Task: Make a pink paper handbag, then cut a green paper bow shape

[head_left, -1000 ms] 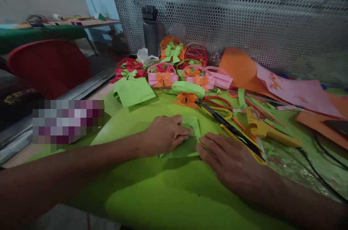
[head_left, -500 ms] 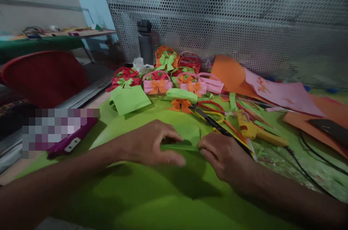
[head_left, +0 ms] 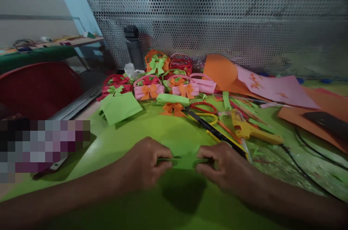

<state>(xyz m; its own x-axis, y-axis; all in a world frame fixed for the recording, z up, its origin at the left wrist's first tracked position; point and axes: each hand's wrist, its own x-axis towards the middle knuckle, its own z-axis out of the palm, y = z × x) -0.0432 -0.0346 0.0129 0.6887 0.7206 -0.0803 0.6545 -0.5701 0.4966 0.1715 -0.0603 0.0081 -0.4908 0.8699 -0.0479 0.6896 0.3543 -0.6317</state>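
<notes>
Between my two hands is a folded piece of green paper (head_left: 185,162), held low over the green tabletop. My left hand (head_left: 144,163) pinches its left end between thumb and fingers. At the opposite end, my right hand (head_left: 224,164) has the same closed pinch. Part of the paper is hidden behind the fingers. Beyond my right hand lie a black and yellow cutter knife (head_left: 217,132) and red-handled scissors (head_left: 202,107). An orange paper bow (head_left: 173,109) rests farther off, with a light green paper piece (head_left: 121,107) to its left.
Small paper bags with bows (head_left: 149,88) stand at the back near a grey bottle (head_left: 135,50). To the right are a yellow glue gun (head_left: 252,132) with its black cord, paper scraps, orange sheets (head_left: 223,72) and a pink sheet (head_left: 274,88). A perforated metal panel (head_left: 217,16) rises behind.
My left hand has closed from an open shape onto the left end of the green paper. Both hands now pinch it from opposite ends. The view has shifted slightly.
</notes>
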